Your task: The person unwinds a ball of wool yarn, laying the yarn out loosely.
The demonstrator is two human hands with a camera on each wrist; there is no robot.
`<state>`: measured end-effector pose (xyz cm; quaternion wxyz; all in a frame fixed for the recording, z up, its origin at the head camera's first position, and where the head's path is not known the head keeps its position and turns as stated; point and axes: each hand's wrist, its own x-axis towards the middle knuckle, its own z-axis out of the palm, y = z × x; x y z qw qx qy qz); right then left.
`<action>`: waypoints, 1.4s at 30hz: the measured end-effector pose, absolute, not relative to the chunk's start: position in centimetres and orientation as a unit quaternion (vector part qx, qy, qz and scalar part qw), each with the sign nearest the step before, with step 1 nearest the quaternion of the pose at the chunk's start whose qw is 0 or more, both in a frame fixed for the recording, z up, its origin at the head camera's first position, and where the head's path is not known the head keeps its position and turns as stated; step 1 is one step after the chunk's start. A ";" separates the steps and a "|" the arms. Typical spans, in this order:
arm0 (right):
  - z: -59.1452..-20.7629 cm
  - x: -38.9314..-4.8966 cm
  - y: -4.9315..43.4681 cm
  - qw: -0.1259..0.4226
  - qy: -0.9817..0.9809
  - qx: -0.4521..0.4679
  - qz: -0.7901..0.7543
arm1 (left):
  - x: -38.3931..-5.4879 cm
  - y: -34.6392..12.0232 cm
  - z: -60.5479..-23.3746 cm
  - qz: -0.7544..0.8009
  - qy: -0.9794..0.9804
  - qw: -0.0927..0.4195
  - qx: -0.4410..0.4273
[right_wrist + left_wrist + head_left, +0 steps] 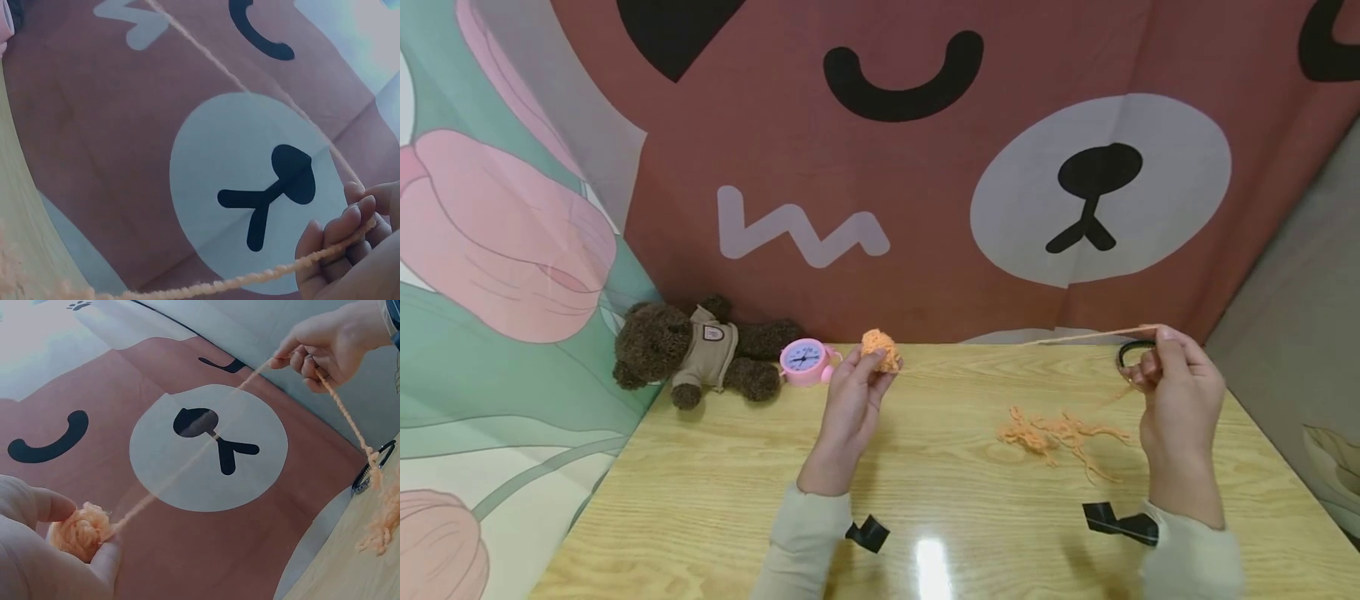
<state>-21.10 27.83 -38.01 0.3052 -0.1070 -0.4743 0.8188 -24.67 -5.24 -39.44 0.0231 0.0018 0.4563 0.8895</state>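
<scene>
Above the table point(700, 500), 2 hands point(852, 396) point(1183, 400) pinch orange yarn point(882, 346).

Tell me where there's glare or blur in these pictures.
Head view: white glare on the table near the bottom edge; left wrist view: yarn strand smeared, see-through across the printed muzzle; right wrist view: upper right corner washed out, loose yarn at lower left blurry.

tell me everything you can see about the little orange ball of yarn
The ball is small, roughly round and lumpy, wound from fuzzy, light orange yarn with loops overlapping unevenly. The left hand pinches it between thumb and fingers, holding it up off the table. One strand runs from it, looking taut, to the right hand.
</scene>
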 end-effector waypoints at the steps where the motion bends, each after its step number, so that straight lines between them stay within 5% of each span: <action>1: -38.0 -21.1 28.0 0.304 -0.469 -0.107 0.822 | -24.7 -5.3 -39.4 0.892 0.452 0.024 0.000; 11: -38.2 -21.3 28.4 0.301 -0.466 -0.150 0.818 | -24.7 -5.4 -39.6 0.902 0.431 0.023 0.011; 16: -39.0 -21.8 28.6 0.232 -0.656 -0.191 0.692 | -24.4 -5.3 -39.4 0.909 0.416 0.026 0.012; 21: -39.9 -22.2 25.8 0.181 -0.835 -0.100 0.510 | -24.1 -4.7 -39.2 0.909 0.415 0.043 0.018; 26: -40.6 -22.4 20.4 0.114 -0.860 0.054 0.495 | -23.7 -4.1 -39.1 0.898 0.433 0.066 0.044; 31: -41.6 -21.7 15.8 0.050 -0.855 0.113 0.504 | -23.5 -3.6 -39.3 0.876 0.469 0.088 0.070; 42: -40.9 -21.2 16.4 0.090 -0.832 0.127 0.533 | -23.7 -4.2 -39.3 0.880 0.467 0.068 0.047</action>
